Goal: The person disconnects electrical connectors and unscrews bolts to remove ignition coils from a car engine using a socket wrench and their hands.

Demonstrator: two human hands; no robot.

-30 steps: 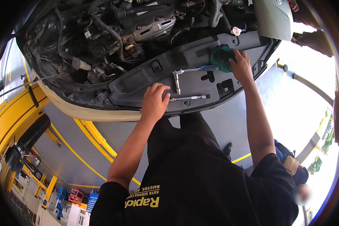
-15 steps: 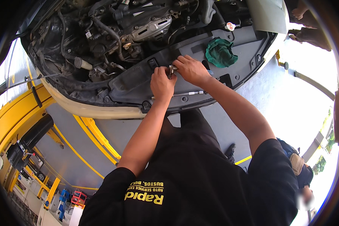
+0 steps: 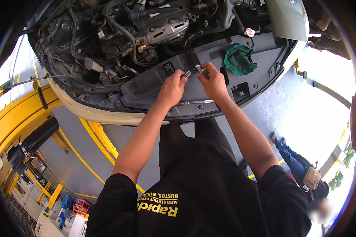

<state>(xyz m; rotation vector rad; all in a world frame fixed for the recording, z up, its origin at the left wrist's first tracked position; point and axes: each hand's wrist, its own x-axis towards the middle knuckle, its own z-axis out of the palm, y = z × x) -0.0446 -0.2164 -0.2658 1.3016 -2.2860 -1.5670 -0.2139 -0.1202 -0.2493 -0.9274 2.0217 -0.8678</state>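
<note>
Over the dark plastic cover (image 3: 146, 94) at the front of a car's engine bay, my two hands are close together but apart. My left hand (image 3: 172, 89) pinches a short silver metal cylinder (image 3: 188, 74), which looks like a socket. Between the thumb and fingers of my right hand (image 3: 214, 83) is a small silver metal piece (image 3: 199, 69); its exact kind is too small to make out. A slim metal extension bar (image 3: 193, 102) lies on the cover just below my hands. Right of my right hand rests a crumpled green cloth (image 3: 240, 60).
Beyond the cover is the engine (image 3: 166, 31), with hoses and a capped filler (image 3: 249, 32) nearby. The cream bumper (image 3: 95, 114) curves along the near edge. A yellow lift post (image 3: 16, 110) stands at left. At right, a person in blue trousers (image 3: 294, 156) stands.
My hands were touching around the metal parts; now they have separated, each with its own piece. The view has shifted slightly, and the person at right shows more fully.
</note>
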